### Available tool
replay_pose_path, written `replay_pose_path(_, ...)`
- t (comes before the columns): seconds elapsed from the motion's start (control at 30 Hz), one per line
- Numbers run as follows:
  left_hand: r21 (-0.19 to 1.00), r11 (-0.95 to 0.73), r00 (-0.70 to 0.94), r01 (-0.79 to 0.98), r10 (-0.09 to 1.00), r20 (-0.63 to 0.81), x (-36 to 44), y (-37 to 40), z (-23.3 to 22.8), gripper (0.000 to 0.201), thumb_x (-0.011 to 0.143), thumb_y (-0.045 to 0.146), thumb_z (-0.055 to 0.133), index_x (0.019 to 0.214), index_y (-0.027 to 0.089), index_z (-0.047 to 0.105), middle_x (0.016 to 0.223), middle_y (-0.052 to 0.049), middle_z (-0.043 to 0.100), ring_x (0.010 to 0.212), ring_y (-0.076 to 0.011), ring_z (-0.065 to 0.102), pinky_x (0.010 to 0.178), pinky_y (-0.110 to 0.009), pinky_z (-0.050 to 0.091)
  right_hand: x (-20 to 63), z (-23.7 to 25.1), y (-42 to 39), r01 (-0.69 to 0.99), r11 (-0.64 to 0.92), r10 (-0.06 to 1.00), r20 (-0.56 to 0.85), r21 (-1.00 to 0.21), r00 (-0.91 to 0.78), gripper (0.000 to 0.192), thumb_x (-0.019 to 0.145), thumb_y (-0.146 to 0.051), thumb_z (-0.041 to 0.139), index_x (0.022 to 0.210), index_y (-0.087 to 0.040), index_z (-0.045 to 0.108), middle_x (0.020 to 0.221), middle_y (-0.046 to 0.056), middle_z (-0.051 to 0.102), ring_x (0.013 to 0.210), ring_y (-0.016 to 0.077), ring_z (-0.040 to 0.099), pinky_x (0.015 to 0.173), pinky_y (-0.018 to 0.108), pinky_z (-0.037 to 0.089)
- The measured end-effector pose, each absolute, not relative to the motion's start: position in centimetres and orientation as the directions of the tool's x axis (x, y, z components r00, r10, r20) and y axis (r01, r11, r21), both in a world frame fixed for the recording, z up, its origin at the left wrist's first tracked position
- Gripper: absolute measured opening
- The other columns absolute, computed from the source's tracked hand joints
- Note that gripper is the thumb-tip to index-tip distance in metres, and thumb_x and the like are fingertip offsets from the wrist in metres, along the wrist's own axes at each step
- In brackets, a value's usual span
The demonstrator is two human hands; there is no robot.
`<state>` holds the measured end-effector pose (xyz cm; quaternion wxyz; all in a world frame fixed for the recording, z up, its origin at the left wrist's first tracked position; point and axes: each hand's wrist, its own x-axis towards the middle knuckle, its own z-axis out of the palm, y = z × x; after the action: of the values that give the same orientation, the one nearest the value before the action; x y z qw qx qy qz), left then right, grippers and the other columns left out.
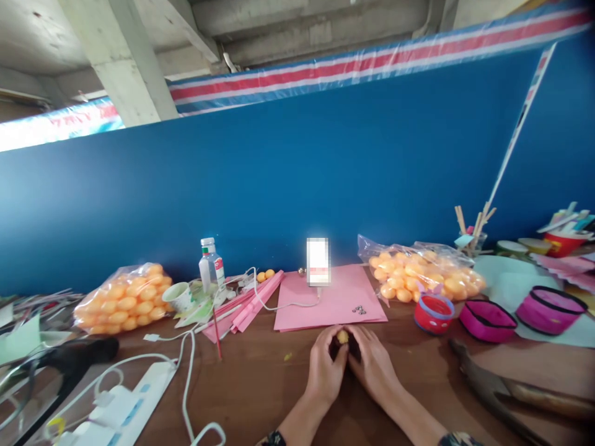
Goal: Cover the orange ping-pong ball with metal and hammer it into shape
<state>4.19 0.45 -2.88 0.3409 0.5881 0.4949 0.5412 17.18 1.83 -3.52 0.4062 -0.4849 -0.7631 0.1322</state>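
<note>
My left hand (326, 371): curled in around a small orange ball (343, 337), fingertips closed on its left side, wrist resting on the desk (260, 384).

My right hand (374, 365): curled the same way on the ball's right side, fingers nearly meeting those of my left hand; both hands pinch the ball together.

The ball: held just above the wood near the front middle of the desk, just in front of the pink paper sheet (332, 297). Something dark sits under it between my fingers; I cannot tell what it is.

On the pink sheet: a phone (318, 261) propped upright at its back edge with a white cable (279, 305) running from it, and a few tiny dark metal bits (358, 309) near its front right corner.

Supply: one full bag of orange balls (121, 298) toward the left side of the desk, another bag of balls (421, 272) to the right of the sheet, two loose balls near the back wall.

Right end of the desk: a red cup (433, 314) and two magenta bowls (487, 320), near the bag.

How far along, as I judge it: I am working on a single ball, both bags look barely touched, and I see no finished pieces set aside, so most of the work seems left.
</note>
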Motion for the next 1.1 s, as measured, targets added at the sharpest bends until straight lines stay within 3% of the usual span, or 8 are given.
replay_pose_path(0.2, 0.981, -0.184, -0.142, 0.068, 0.971, 0.192, 3.9, 0.9, -3.0, 0.035, 0.075, 0.028, 0.055, 0.108, 0.017, 0.056, 0.109, -0.011, 0.062, 0.1, -0.0211, 0.058, 0.089, -0.035, 0.044, 17.2, -3.5, 1.9, 0.593, 0.459, 0.864, 0.487, -0.662, -0.124, 0.033, 0.073, -0.018, 0.051, 0.106, -0.02, 0.051, 0.102, 0.008, 0.059, 0.094, 0.0245, 0.055, 0.082, 0.04, 0.046)
replay_pose_path(0.3, 0.983, -0.161, -0.164, 0.089, 0.971, 0.174, 3.5, 1.0, -2.7, 0.032, 0.078, 0.032, 0.051, 0.106, 0.017, 0.058, 0.106, -0.01, 0.064, 0.099, -0.0209, 0.058, 0.091, -0.036, 0.043, 17.2, -2.9, 1.7, 0.57, 0.432, 0.874, 0.481, -0.7, -0.072, 0.029, 0.075, -0.023, 0.055, 0.103, -0.02, 0.051, 0.1, 0.008, 0.059, 0.093, 0.0234, 0.055, 0.082, 0.038, 0.046)
replay_pose_path(0.47, 0.973, -0.188, -0.081, 0.132, 0.976, 0.2, 3.6, 0.9, -2.1, 0.034, 0.078, 0.033, 0.051, 0.107, 0.018, 0.059, 0.11, -0.009, 0.063, 0.104, -0.0207, 0.056, 0.093, -0.035, 0.04, 17.4, -1.6, 1.1, 0.539, 0.44, 0.877, 0.474, -0.718, -0.086, 0.025, 0.075, -0.022, 0.057, 0.1, -0.02, 0.053, 0.096, 0.006, 0.06, 0.09, 0.0211, 0.054, 0.08, 0.035, 0.044)
replay_pose_path(0.73, 0.988, -0.153, -0.03, -0.017, 0.988, 0.152, 3.8, 0.8, -1.9, 0.039, 0.072, 0.036, 0.059, 0.106, 0.018, 0.059, 0.104, -0.008, 0.065, 0.096, -0.0224, 0.06, 0.087, -0.036, 0.045, 17.3, -2.1, 1.1, 0.535, 0.463, 0.872, 0.472, -0.706, -0.131, 0.031, 0.074, -0.019, 0.058, 0.104, -0.021, 0.051, 0.101, 0.005, 0.06, 0.094, 0.0205, 0.053, 0.083, 0.034, 0.043)
replay_pose_path(0.83, 0.991, -0.105, -0.079, -0.083, 0.992, 0.098, 3.6, 1.0, -2.1, 0.041, 0.072, 0.037, 0.06, 0.107, 0.017, 0.058, 0.104, -0.009, 0.064, 0.095, -0.0218, 0.06, 0.086, -0.036, 0.047, 18.0, -2.2, 1.6, 0.59, 0.464, 0.853, 0.514, -0.661, -0.095, 0.038, 0.075, -0.018, 0.054, 0.112, -0.02, 0.047, 0.105, 0.007, 0.058, 0.098, 0.0207, 0.052, 0.086, 0.035, 0.042)
replay_pose_path(0.93, 0.98, -0.053, -0.099, -0.192, 0.994, 0.034, 3.6, 1.2, -2.2, 0.042, 0.071, 0.037, 0.06, 0.108, 0.017, 0.057, 0.106, -0.009, 0.062, 0.096, -0.0207, 0.059, 0.085, -0.036, 0.048, 19.6, -1.1, 2.8, 0.737, 0.341, 0.846, 0.532, -0.584, 0.031, 0.03, 0.079, -0.019, 0.046, 0.109, -0.018, 0.05, 0.101, 0.009, 0.059, 0.095, 0.0216, 0.053, 0.083, 0.035, 0.042)
replay_pose_path(1.0, 0.979, -0.033, -0.098, -0.2, 0.995, 0.013, 3.7, 1.2, -2.1, 0.042, 0.071, 0.037, 0.06, 0.107, 0.016, 0.057, 0.105, -0.009, 0.062, 0.094, -0.0201, 0.059, 0.084, -0.035, 0.048, 20.7, -0.1, 3.8, 0.827, 0.218, 0.868, 0.491, -0.519, 0.079, 0.025, 0.08, -0.02, 0.045, 0.102, -0.017, 0.055, 0.098, 0.009, 0.059, 0.09, 0.0223, 0.053, 0.078, 0.033, 0.042)
replay_pose_path(1.1, 0.989, -0.04, -0.094, -0.144, 0.995, 0.027, 3.8, 1.2, -2.0, 0.041, 0.071, 0.038, 0.06, 0.106, 0.016, 0.058, 0.102, -0.009, 0.063, 0.092, -0.0199, 0.06, 0.082, -0.035, 0.049, 21.5, 0.7, 5.4, 0.912, 0.162, 0.917, 0.4, -0.376, 0.002, 0.018, 0.081, -0.019, 0.044, 0.092, -0.019, 0.059, 0.096, 0.008, 0.06, 0.088, 0.021, 0.052, 0.077, 0.029, 0.038)
